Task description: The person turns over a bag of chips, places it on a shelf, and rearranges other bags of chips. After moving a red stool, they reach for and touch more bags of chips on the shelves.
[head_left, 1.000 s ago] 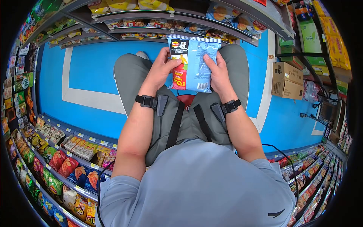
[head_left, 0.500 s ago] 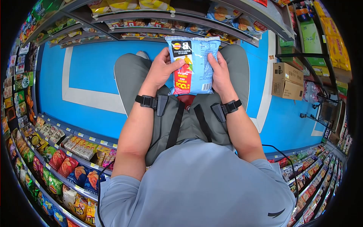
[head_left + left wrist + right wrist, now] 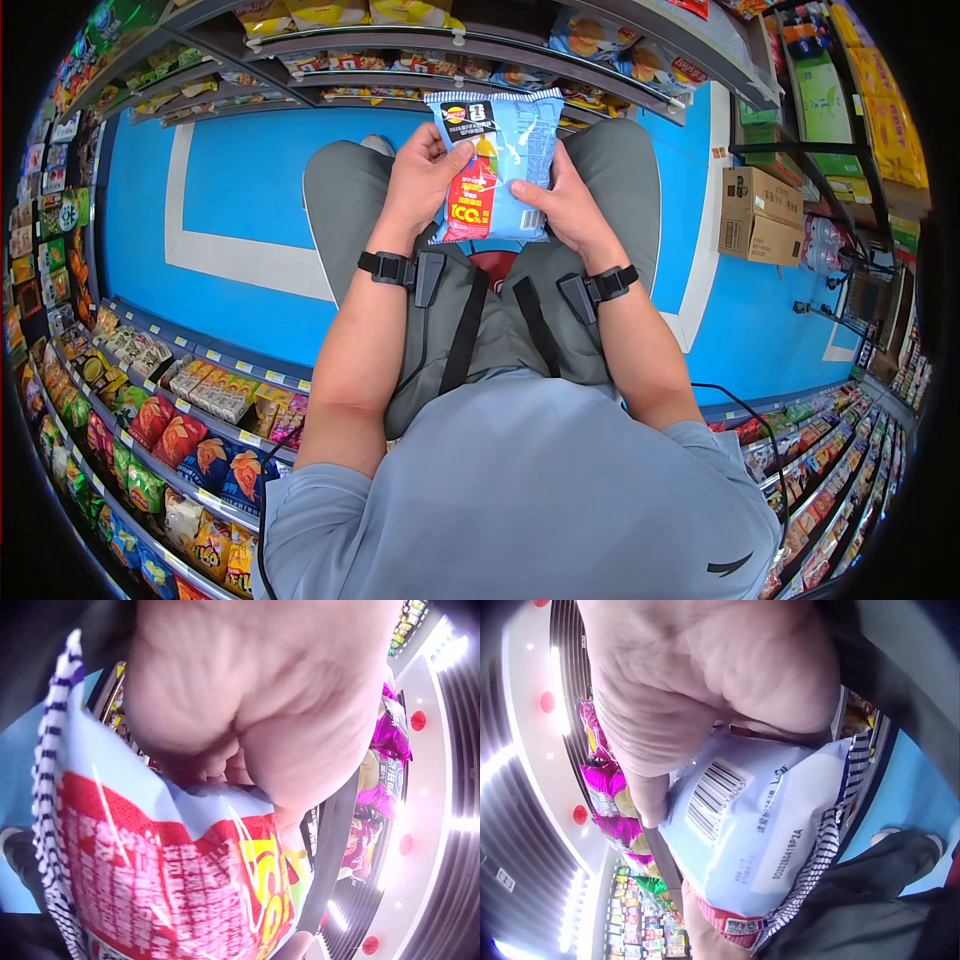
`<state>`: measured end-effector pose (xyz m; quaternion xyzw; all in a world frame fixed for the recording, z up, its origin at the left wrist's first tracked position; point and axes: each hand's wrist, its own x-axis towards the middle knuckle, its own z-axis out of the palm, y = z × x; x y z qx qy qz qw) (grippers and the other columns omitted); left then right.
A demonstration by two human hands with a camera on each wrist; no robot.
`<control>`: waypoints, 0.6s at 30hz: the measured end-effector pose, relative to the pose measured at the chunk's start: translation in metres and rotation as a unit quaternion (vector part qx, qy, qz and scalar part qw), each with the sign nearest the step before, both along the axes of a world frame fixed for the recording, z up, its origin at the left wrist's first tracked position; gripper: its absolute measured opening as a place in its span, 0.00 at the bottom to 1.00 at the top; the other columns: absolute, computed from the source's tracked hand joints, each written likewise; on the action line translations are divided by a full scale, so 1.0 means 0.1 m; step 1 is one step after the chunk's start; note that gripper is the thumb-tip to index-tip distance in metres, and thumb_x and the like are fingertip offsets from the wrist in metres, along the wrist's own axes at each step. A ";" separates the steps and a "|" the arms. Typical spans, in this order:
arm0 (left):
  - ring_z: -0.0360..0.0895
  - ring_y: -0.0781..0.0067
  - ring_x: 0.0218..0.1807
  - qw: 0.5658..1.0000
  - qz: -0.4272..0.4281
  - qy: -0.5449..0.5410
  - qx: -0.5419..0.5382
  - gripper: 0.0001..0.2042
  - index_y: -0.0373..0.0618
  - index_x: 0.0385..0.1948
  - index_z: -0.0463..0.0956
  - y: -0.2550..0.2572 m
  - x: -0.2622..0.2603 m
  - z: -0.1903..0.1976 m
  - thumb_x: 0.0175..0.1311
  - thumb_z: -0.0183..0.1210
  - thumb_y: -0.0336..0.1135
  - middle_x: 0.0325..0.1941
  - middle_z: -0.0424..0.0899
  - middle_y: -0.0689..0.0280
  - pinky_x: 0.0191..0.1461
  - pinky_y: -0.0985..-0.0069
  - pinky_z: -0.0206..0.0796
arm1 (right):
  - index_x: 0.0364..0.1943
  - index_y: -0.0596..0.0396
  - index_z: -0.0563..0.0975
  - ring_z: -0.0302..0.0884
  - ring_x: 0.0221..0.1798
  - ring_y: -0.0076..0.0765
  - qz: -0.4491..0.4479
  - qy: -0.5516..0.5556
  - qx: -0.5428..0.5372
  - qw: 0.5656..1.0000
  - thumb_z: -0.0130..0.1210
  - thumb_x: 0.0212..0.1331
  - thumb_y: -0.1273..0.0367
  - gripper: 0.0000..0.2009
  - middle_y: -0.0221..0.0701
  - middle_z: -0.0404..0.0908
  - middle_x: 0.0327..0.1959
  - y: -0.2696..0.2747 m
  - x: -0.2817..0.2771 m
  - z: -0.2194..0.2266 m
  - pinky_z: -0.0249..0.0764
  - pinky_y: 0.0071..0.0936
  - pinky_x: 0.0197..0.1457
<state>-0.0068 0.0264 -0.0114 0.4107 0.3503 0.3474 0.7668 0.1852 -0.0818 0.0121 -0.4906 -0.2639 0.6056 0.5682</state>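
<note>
Two hands (image 3: 422,182) (image 3: 566,206) gripping, one blue bag (image 3: 496,163)

Shop: shelves (image 3: 720,65) lined with snack bags (image 3: 180,440), price labels (image 3: 274,377) along front edges (image 3: 228,362), more packets (image 3: 634,918) beyond.

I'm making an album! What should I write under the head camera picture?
Left hand and right hand hold a blue-and-red snack bag among shelves of colourful packets.

From overhead, the head view faces forward and down at the blue chip bag (image 3: 497,165), which both wrist views share close up, looking past the left hand (image 3: 255,705) and right hand (image 3: 709,679).
</note>
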 end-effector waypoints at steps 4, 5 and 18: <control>0.84 0.77 0.49 1.000 -0.010 0.000 0.007 0.15 0.36 0.54 0.75 0.01 -0.01 -0.01 0.75 0.67 0.35 0.50 0.86 0.60 0.54 0.75 0.81 | 0.71 0.59 0.64 0.78 0.67 0.34 -0.008 -0.034 -0.002 0.999 0.78 0.56 0.71 0.41 0.37 0.78 0.65 0.01 0.02 0.00 0.75 0.35 0.71; 0.84 0.77 0.49 1.000 -0.010 0.000 0.008 0.15 0.36 0.54 0.75 0.01 -0.02 -0.02 0.75 0.67 0.35 0.50 0.86 0.60 0.54 0.75 0.81 | 0.70 0.59 0.65 0.79 0.65 0.33 -0.021 -0.050 -0.001 0.999 0.78 0.56 0.71 0.40 0.36 0.79 0.64 0.01 0.02 0.00 0.76 0.34 0.70; 0.83 0.73 0.58 0.994 -0.107 0.029 -0.023 0.29 0.36 0.66 0.68 -0.06 -0.01 0.12 0.72 0.70 0.42 0.61 0.84 0.60 0.62 0.71 0.79 | 0.63 0.62 0.76 0.82 0.54 0.24 -0.067 -0.090 -0.018 0.994 0.60 0.76 0.64 0.19 0.33 0.86 0.56 0.01 0.04 -0.14 0.78 0.29 0.61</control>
